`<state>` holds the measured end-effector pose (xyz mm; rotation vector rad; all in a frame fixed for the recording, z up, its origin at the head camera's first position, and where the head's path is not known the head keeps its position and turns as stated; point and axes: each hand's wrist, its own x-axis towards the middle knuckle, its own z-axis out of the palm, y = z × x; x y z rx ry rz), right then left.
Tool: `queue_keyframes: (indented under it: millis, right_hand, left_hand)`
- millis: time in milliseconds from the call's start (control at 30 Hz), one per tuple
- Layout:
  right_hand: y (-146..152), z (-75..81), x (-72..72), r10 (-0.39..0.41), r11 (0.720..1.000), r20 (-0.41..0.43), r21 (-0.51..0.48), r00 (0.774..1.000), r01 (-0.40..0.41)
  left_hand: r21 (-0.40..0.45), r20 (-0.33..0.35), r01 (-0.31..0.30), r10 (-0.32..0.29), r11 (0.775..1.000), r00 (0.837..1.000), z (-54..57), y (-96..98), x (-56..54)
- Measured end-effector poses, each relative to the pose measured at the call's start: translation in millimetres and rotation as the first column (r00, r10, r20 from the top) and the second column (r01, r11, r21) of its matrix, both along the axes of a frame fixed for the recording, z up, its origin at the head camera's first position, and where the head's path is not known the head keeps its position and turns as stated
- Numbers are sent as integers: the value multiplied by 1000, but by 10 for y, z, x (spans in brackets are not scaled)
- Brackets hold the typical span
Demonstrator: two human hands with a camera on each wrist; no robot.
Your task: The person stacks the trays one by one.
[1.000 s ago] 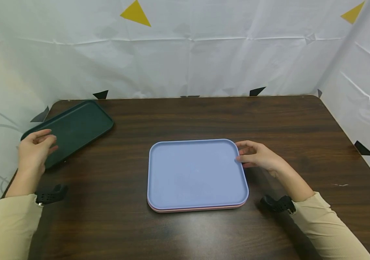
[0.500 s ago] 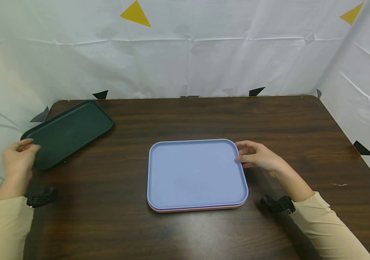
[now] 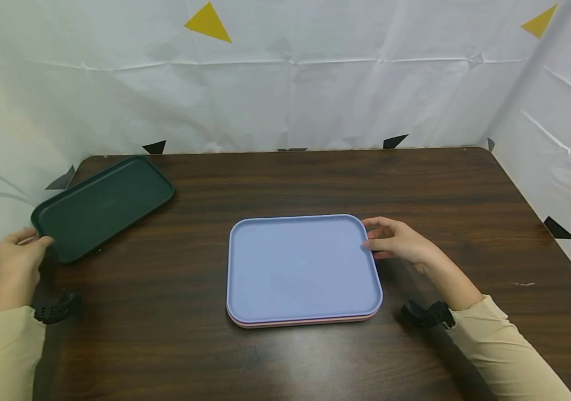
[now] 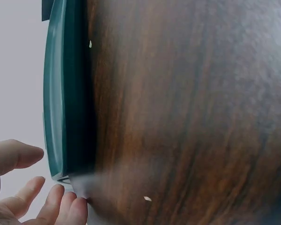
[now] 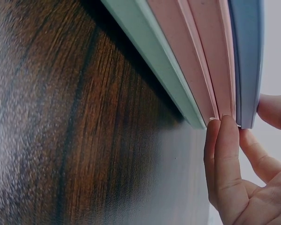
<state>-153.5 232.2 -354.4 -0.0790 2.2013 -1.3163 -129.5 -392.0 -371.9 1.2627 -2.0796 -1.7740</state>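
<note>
A dark green tray (image 3: 107,206) lies at an angle at the table's far left. My left hand (image 3: 18,259) is at its near left corner; in the left wrist view the thumb (image 4: 25,154) stands over the rim and the relaxed fingers (image 4: 54,201) are just below the edge. In the middle, a pale blue tray (image 3: 302,270) tops a stack. The right wrist view shows two pink trays (image 5: 210,61) and a light green tray (image 5: 152,56) beneath it. My right hand (image 3: 398,242) holds the blue rim between thumb and index finger, other fingers against the pink edges.
The dark wood table (image 3: 285,362) has rounded far corners. White sheeting (image 3: 275,106) hangs close behind it and at both sides, with yellow and black patches on it. A black strap (image 3: 428,316) is on each wrist.
My left hand has moved left and toward me, from above the dark green tray to its near left corner. The right hand and all trays have stayed in place.
</note>
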Motion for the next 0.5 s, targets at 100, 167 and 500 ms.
queue_keyframes:
  millis: [100,167,500]
  right_hand:
    - [-1,-2,-1,-5,1000,1,4,1000,5]
    - [1,-4,-2,-7,1000,1,4,1000,7]
    - [1,-15,-4,-10,1000,1,0,1000,10]
  left_hand:
    - [18,5,22,-22,1000,1000,-15,-23,9]
    - [24,2,35,-36,999,999,-23,-35,6]
    - [-64,120,131,-123,989,985,-43,-36,-20]
